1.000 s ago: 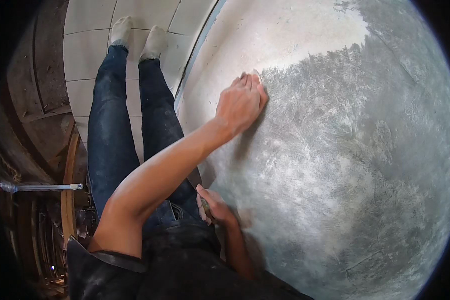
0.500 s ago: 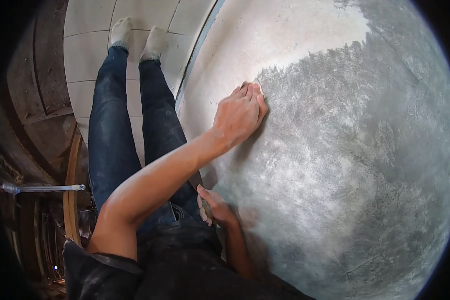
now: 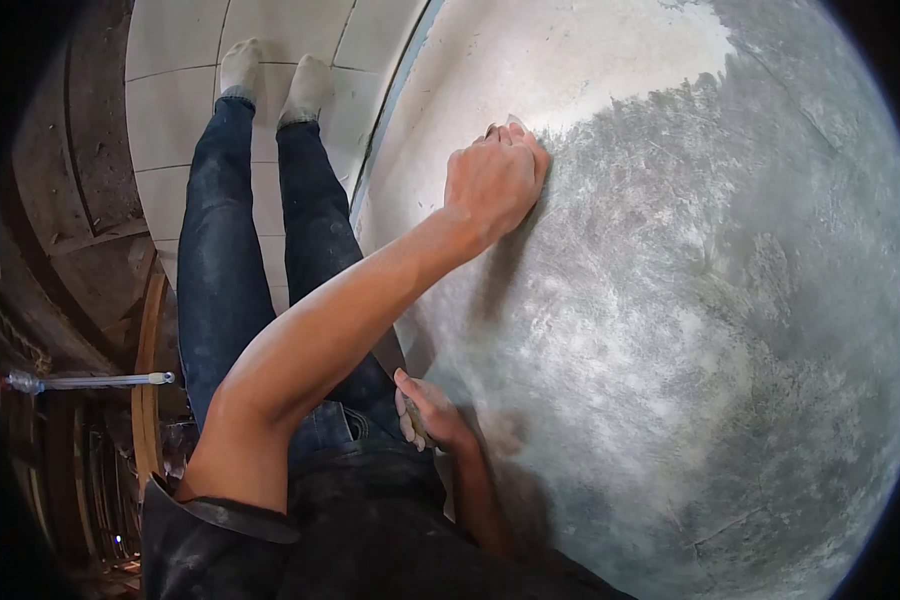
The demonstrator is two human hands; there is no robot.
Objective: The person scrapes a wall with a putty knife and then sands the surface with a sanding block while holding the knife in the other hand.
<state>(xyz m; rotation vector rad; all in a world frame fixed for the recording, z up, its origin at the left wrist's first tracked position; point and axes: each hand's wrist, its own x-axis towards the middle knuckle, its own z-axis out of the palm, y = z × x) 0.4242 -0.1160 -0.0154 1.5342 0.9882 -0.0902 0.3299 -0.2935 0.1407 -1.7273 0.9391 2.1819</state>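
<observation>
My left hand reaches across my body to the wall, its fingers curled at the border between the pale surface and the grey coating. A thin pale piece sticks out past its fingertips; its kind is hard to make out. Low by my waist, my right hand is closed around a flat tool with a dark blade, which looks like a putty knife. Its handle is mostly hidden by the fingers, which have pale dust on them.
Pale floor tiles lie under my socked feet, and a narrow strip runs along the wall's foot. At left are a metallic pole and a curved wooden piece amid dark clutter.
My left hand has moved up and slightly right along the wall, its fingers now more curled around the thin piece. The right hand stays in nearly the same place.
</observation>
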